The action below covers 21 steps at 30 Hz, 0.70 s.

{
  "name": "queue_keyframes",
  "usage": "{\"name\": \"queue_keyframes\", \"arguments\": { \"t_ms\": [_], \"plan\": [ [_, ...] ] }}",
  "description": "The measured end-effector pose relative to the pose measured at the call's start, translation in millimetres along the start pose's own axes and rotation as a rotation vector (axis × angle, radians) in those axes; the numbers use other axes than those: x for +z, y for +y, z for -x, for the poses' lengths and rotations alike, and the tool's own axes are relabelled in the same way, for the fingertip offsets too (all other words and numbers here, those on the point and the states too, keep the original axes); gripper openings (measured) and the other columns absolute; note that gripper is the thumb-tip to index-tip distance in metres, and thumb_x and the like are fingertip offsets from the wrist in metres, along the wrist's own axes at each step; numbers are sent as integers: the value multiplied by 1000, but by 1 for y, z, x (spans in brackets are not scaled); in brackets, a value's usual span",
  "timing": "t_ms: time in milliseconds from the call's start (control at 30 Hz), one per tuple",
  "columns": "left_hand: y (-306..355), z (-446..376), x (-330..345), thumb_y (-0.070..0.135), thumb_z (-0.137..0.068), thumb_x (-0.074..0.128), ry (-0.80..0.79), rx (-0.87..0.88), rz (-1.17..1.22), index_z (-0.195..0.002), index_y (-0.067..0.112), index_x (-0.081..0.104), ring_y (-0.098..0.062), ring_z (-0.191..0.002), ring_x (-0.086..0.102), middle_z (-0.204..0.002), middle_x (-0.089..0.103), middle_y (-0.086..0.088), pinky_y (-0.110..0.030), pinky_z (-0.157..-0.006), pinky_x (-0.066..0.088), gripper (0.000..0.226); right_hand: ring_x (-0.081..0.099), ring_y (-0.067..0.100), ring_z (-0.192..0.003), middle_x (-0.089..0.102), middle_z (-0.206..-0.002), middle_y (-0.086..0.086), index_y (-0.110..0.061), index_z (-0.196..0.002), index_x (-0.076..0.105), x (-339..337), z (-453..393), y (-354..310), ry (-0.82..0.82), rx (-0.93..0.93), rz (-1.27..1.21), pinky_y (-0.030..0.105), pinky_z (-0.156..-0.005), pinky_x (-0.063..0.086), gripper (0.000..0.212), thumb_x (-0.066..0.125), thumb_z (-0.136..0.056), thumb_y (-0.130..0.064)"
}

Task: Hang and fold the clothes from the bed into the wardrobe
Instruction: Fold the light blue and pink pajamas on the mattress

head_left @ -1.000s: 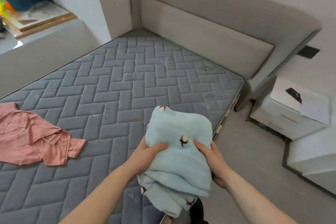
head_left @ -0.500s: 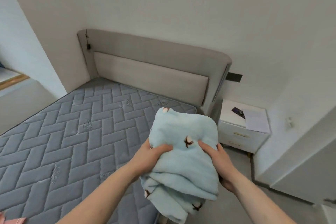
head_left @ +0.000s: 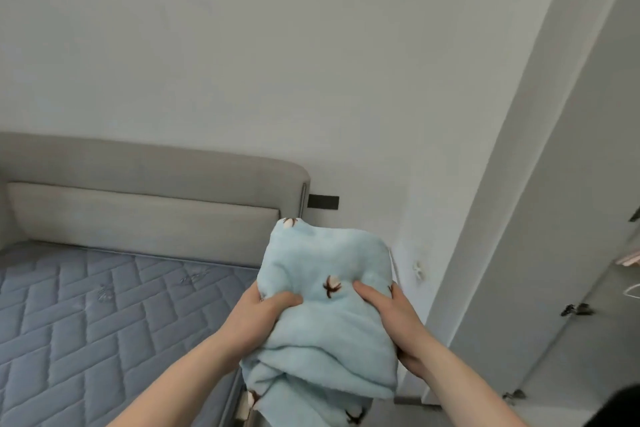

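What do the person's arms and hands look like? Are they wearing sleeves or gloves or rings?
Both forearms are bare as far as the picture shows: no sleeves in view. The left hand and the right hand wear no gloves. No watch, bracelet or ring shows on the parts that can be seen, though most fingers are hidden behind the cloth.

Folded pale-blue fleece garment (head_left: pixel 329 315), cotton-flower print, held aloft.

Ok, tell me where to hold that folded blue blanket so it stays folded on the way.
Probably as now: the left hand and right hand clamp opposite sides of the blanket at mid-height, thumbs on top. Loose layers sag from its lower end, so a palm underneath there would likely keep the bundle together.
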<state>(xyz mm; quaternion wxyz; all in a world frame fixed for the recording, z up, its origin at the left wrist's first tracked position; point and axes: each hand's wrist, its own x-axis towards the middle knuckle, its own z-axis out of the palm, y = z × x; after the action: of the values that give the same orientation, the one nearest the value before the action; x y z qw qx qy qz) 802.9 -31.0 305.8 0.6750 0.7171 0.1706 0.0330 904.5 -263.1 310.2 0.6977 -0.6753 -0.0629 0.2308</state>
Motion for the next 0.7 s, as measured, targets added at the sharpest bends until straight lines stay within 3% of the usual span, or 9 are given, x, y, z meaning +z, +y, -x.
{"name": "queue_keyframes", "arguments": {
  "t_ms": [233, 333, 600, 700],
  "plan": [
    [40, -98, 61, 44, -75, 81, -192, 50, 3, -109, 43, 74, -14, -104, 75, -114, 78, 8, -42, -93, 58, 35, 76, 14, -103, 77, -114, -9, -28, -131, 57, -69, -46, -31, 174, -50, -60, 39, -91, 61, 73, 90, -71, -52],
    [52, -143, 87, 45, -72, 84, -272, 66, 4, -116, 35, 74, -15, -104, 75, -114, 78, 7, -43, -95, 57, 46, 76, 10, -99, 78, -109, -13, -30, -128, 57, -98, -65, -39, 265, -70, -70, 29, -79, 61, 75, 89, -65, -55],
    [83, -246, 178, 41, -75, 85, -434, 111, 11, -118, 28, 72, -14, -98, 77, -109, 79, 7, -43, -91, 59, 46, 76, 9, -98, 79, -107, -12, -28, -129, 60, -176, -88, -64, 493, -120, -118, 20, -70, 60, 54, 84, -82, -38],
    [100, -264, 225, 33, -81, 83, -503, 131, 41, -115, 27, 74, -18, -99, 77, -108, 80, 4, -42, -88, 60, 36, 75, 11, -102, 78, -112, -10, -27, -131, 60, -210, -78, -75, 588, -149, -147, 27, -81, 61, 50, 81, -86, -35]
  ]
}}
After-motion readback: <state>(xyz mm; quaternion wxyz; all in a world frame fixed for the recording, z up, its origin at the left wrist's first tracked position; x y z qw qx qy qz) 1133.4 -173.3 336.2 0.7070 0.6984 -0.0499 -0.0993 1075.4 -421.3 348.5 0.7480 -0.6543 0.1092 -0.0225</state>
